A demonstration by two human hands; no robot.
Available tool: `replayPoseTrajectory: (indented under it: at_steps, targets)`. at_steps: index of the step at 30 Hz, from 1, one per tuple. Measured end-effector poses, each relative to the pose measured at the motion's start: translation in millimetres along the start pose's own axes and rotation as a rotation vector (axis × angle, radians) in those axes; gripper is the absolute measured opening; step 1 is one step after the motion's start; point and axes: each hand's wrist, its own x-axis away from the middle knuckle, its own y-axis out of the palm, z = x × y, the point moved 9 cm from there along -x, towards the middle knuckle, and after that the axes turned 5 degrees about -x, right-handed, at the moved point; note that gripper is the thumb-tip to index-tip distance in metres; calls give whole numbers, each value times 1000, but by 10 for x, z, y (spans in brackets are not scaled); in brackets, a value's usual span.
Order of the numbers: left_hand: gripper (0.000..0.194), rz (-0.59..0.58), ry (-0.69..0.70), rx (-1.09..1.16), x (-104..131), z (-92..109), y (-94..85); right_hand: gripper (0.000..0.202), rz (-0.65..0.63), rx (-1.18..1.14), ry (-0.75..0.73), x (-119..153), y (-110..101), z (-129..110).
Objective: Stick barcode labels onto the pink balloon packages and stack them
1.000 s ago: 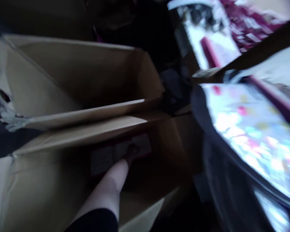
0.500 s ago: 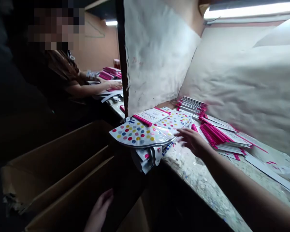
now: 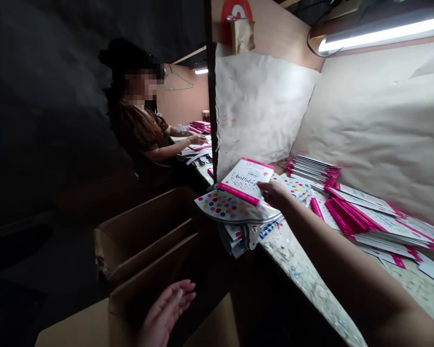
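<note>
While right fingers (image 3: 264,187) pinch a birthday packet (image 3: 243,180), left fingers (image 3: 183,288) parted over a carton (image 3: 150,266), partition (image 3: 256,103) beyond, pink-edged stacks (image 3: 379,222) rightward.

The right half of the room is lit by a tube lamp (image 3: 383,36), mounted high over a bench (image 3: 304,260) whose pale top is worn and speckled. The right wall (image 3: 376,125) is covered with creased, pale paper. The bench is bounded at its far end by an upright partition (image 3: 277,36), faced below with ragged-edged paper and left bare brown above, where a red sign (image 3: 227,21) is fixed. Beyond it, a pinkish wall (image 3: 183,103), hung with a green hanger (image 3: 181,88), and a far bench (image 3: 203,167) are lit by a smaller lamp (image 3: 201,71). The left side and the floor (image 3: 75,250) are sunk in deep shadow.
</note>
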Motion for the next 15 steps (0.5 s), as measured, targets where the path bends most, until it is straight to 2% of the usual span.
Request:
replayPoseTrajectory:
  at_steps: [2, 4, 5, 7, 8, 9, 11, 13, 15]
  targets:
    - [59, -70, -24, 152, 3, 145, 80, 16, -106, -11, 28, 290, 195, 80]
    - [73, -154, -23, 305, 15, 314, 238, 26, -326, 7, 80, 673, 613, 223]
    - [76, -171, -9, 345, 25, 389, 293, 30, -392, 81, 129, 867, 793, 336]
    - [71, -129, 17, 323, 39, 463, 274, 36, -465, 320, 179, 1196, 1014, 540]
    - [66, -83, 16, 281, 36, 450, 191, 38, -474, 456, 154, 1311, 1033, 594]
    - [62, -41, 2, 234, 22, 405, 68, 38, -474, 597, 99, 1396, 990, 615]
    - [57, 41, -79, 130, -52, 205, -279, 33, -430, 912, -29, 1486, 709, 623]
    - [52, 136, -212, -25, -186, -118, -702, 32, -323, 1306, -51, 1498, 211, 698]
    - [39, 226, -362, -203, -366, -500, -1061, 43, -170, 1683, -64, 1497, -274, 773]
